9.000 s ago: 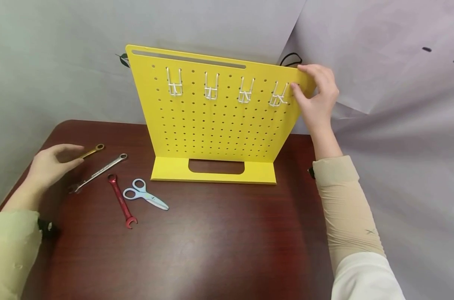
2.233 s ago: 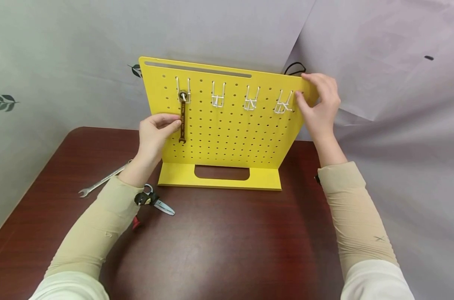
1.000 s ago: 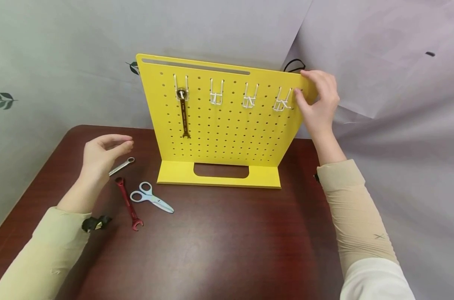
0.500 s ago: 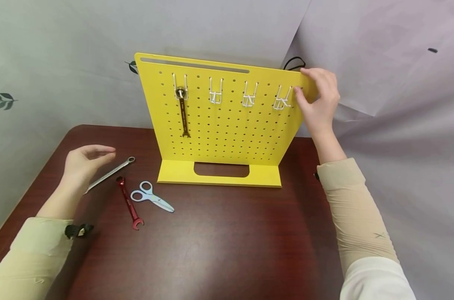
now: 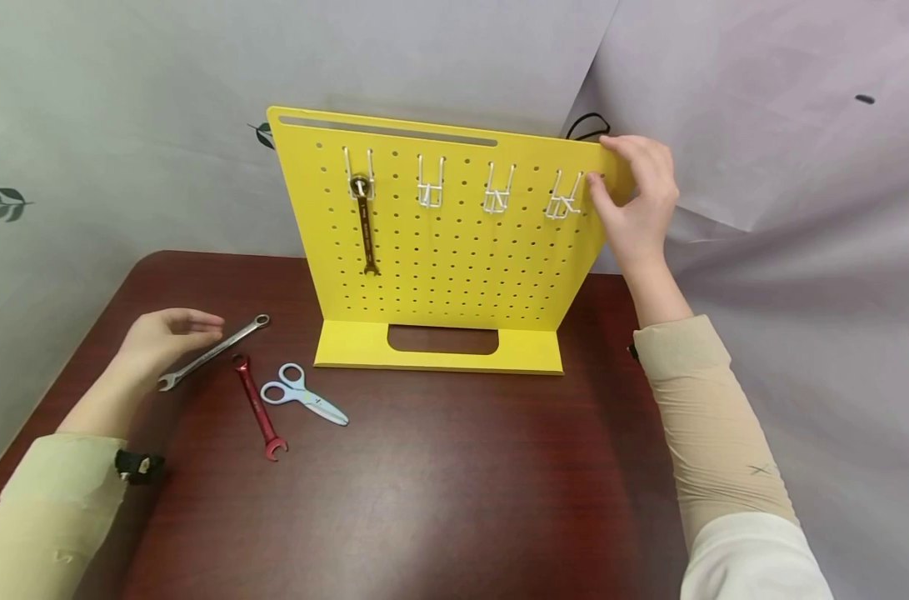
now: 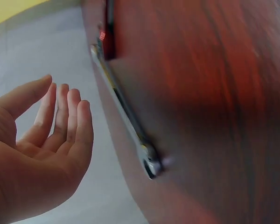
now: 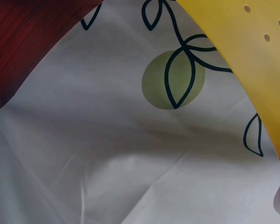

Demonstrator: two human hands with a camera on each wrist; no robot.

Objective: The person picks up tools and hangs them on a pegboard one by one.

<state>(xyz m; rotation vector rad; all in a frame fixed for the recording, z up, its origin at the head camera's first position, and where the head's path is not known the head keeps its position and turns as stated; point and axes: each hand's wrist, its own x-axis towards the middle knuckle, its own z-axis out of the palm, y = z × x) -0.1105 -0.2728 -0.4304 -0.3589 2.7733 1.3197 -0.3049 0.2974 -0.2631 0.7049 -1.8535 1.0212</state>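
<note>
Three tools lie on the table (image 5: 439, 475) left and front-left of the yellow pegboard (image 5: 442, 250): a silver wrench (image 5: 216, 351), a red wrench (image 5: 257, 408) and scissors (image 5: 319, 406). A dark wrench (image 5: 367, 229) hangs from the pegboard's leftmost hook (image 5: 347, 167). The silver wrench, left of the pegboard, is nearest my left hand (image 5: 162, 342); I'd judge it best pinched by its shank, ring end free. That hand hovers left of the pegboard, thumb parted from gently bent fingers, holding nothing. My right arm stretches forward, and my right hand (image 5: 641, 200) pinches the pegboard's upper right edge, thumb in front; a firm hold there should steady it.
</note>
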